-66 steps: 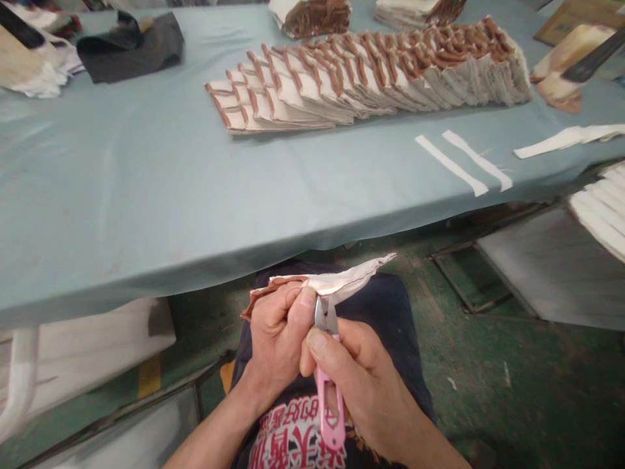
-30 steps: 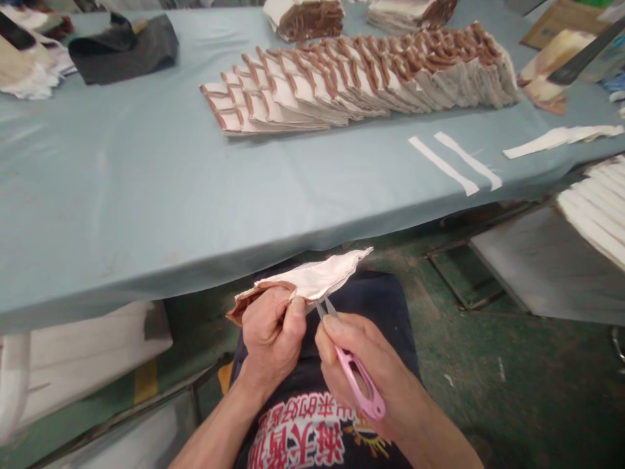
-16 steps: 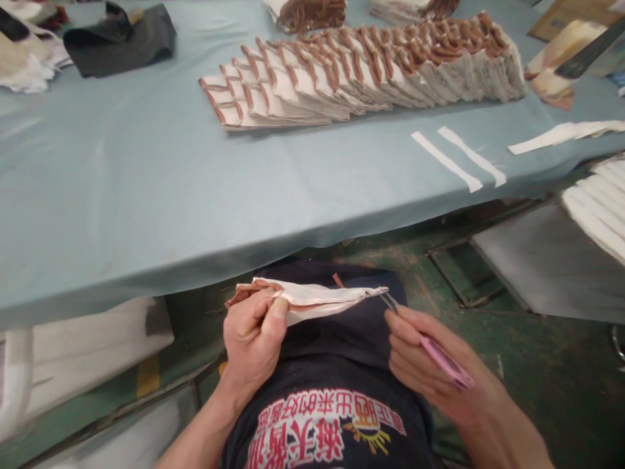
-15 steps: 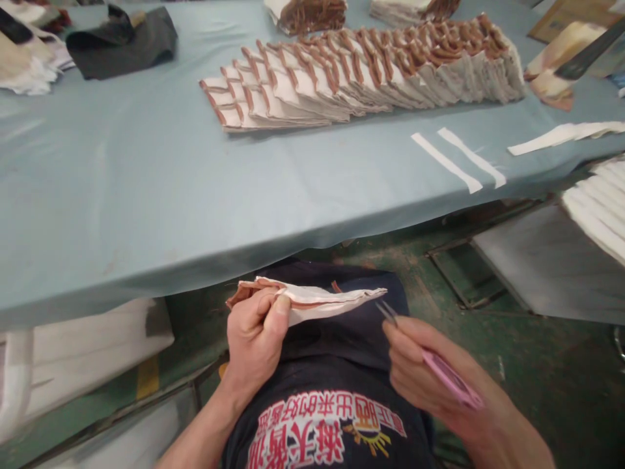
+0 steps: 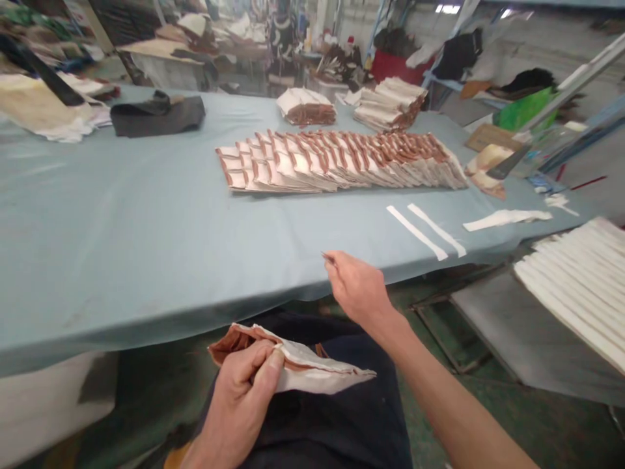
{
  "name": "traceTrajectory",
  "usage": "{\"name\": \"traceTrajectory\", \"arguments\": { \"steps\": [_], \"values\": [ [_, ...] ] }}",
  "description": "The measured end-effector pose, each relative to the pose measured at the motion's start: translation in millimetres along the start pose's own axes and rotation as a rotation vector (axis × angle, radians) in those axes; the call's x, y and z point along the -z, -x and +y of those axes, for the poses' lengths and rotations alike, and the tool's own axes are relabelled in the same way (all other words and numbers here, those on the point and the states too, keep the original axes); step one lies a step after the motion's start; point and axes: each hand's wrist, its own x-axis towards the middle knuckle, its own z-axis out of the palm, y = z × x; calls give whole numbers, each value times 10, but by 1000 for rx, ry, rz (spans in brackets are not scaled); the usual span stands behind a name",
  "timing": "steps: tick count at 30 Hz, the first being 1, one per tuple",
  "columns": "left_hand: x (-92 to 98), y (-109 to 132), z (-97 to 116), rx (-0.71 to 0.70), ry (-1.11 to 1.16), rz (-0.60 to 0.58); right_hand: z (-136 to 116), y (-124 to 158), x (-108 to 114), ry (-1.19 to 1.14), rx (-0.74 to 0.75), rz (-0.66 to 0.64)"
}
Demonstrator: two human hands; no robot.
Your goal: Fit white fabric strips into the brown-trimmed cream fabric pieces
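My left hand (image 5: 247, 384) is closed on a folded white and brown fabric piece (image 5: 325, 378), thumb on top, over my lap. The piece gapes at its left end, showing brown inside, and narrows to a point at the right. Raised over the table's front edge, my right hand (image 5: 359, 286) is closed around the pink-handled thread snips. Only their dark tips (image 5: 326, 256) show past the fingers; the handle is hidden in the hand. A long row of overlapping white and brown fabric pieces (image 5: 336, 163) lies on the table beyond.
The blue-green table covering (image 5: 146, 247) hangs over the front edge. Two white strips (image 5: 417, 232) lie at the right, near another white strip bundle (image 5: 508, 218). Two stacks stand behind the row. A dark folded cloth (image 5: 159, 116) lies at the back left. White layered material (image 5: 581, 280) is at my right.
My right hand has moved up and away from the fabric piece, towards the table. My left hand still holds the piece, now lower in view. The view has tilted up, showing the room behind.
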Motion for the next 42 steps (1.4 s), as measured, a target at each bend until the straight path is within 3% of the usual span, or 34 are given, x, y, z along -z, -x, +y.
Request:
{"name": "traceTrajectory", "arguments": {
  "steps": [4, 7, 10, 14, 19, 22, 27, 31, 36, 42],
  "values": [
    [30, -103, 117, 20, -4, -29, -19, -684, -242, 55, 13, -18],
    [73, -167, 157, 51, 31, -42, -100, -766, -222, 19, 12, 9],
    [101, -200, 123, 62, 69, -53, -201, -396, -26, -110, 38, -16],
    [81, -224, 62, 68, 88, -26, -261, 437, 186, -676, 154, -358],
    [-19, -221, 103, 90, 112, -25, -152, 1127, -32, -517, 159, -85],
    [-66, -216, 158, 141, 150, -70, -99, 1271, -140, -473, 161, 20],
    [-109, -211, 179, 284, 290, -202, -118, 1364, -68, -319, 212, 116],
    [-170, -156, 150, 376, 365, -217, -144, 1430, -77, -195, 252, 171],
    [-283, -66, 144, 303, 341, -114, -162, 1510, -209, -217, 236, 283],
    [-277, -67, 157, 191, 123, -142, -103, 1623, -325, -241, 149, 323]
  ]
}}
